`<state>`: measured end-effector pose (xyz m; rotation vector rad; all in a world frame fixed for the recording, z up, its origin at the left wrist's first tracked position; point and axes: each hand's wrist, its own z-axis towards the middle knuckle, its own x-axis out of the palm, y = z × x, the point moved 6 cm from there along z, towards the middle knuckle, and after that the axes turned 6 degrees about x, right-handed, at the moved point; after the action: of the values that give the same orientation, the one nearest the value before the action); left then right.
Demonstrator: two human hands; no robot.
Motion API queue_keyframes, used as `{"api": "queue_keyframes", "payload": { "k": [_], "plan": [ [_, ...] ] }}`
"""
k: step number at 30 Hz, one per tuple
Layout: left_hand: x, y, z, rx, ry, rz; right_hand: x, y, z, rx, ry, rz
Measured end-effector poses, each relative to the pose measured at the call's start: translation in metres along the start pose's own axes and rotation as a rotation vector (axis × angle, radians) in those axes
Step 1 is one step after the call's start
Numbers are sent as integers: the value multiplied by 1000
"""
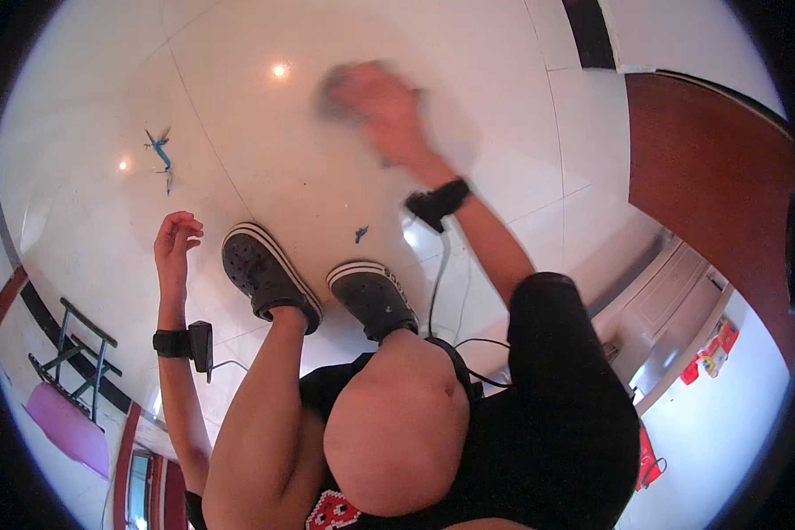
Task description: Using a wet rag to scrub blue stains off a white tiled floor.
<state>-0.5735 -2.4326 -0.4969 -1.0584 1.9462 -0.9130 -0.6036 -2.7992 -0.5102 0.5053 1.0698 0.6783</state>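
Note:
My right hand [391, 119] is blurred over the glossy white tile floor [477, 86], gripping a grey thing, likely a cloth [334, 99]. Motion blur hides its exact shape. Beyond my left shoe hovers my left hand [177, 235], fingers loosely curled and holding nothing. A twisted blue scrap [160, 151] with frayed ends lies on the tiles a little past the left hand. Another small blue scrap [361, 233] rests just ahead of my right shoe. A bit of blue [387, 163] shows beside the right wrist, partly covered.
My dark clogs [258, 265] stand on the tiles between my hands. At the left is a folding stool [73, 424] with a pink seat. A brown door [709, 192] and a pale cabinet [676, 285] line the right side. A cable [441, 278] hangs from the right wrist strap.

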Motion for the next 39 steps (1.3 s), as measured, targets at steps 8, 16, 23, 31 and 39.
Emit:
{"api": "queue_keyframes", "payload": {
  "k": [8,16,23,31,39],
  "plan": [
    [-5,20,0,-42,63,84,-178,-118,-134,485,-226,-586],
    [20,3,8,-37,208,211,1,48,-75,154,109,-209],
    [45,-12,5,-13,303,207,-154,-60,-153,709,-260,-231],
    [0,21,-9,-147,258,282,-166,-90,-242,664,-273,-579],
    [36,-11,3,4,341,281,-35,12,-150,398,172,-174]
  ]
}}
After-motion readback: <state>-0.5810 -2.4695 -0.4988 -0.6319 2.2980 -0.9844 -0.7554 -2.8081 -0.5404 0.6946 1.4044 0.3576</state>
